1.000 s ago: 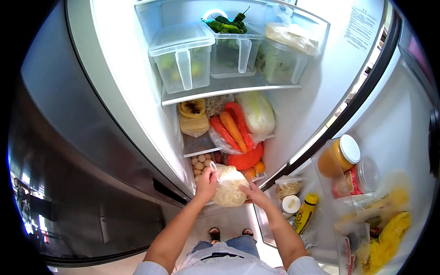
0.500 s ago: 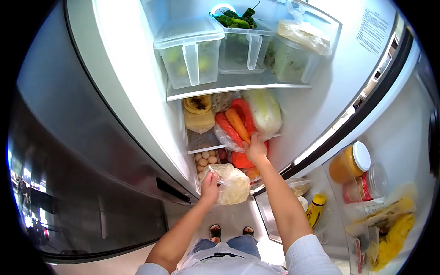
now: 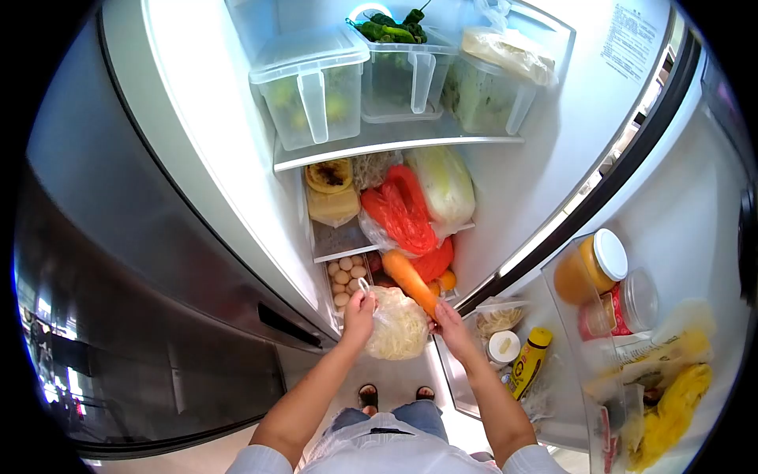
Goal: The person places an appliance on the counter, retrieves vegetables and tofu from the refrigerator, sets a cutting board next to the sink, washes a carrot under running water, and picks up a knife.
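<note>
My left hand (image 3: 360, 316) is closed on the gathered top of a clear plastic bag (image 3: 399, 325) with pale, stringy contents, which I cannot name for certain. In my right hand (image 3: 452, 325) is a carrot (image 3: 408, 280), gripped by its near end and slanting up to the left above the bag. Behind them on the middle shelf lies a red plastic bag (image 3: 399, 209), beside a napa cabbage (image 3: 442, 186) in clear wrap. Eggs (image 3: 341, 276) sit in the lower compartment, to the left of the carrot.
Clear handled bins (image 3: 312, 99) stand on the upper shelf, one with green peppers (image 3: 395, 30) on top. The open door (image 3: 687, 229) at right holds a honey-coloured jar (image 3: 588, 268), a yellow bottle (image 3: 530, 362) and a yellow bag (image 3: 671, 415). Wrapped yellowish food (image 3: 332, 205) is on the middle shelf.
My right hand has drawn the carrot off the red bag, down and toward me. The clear bag stays in my left hand, nearly in place. The view has shifted slightly.
</note>
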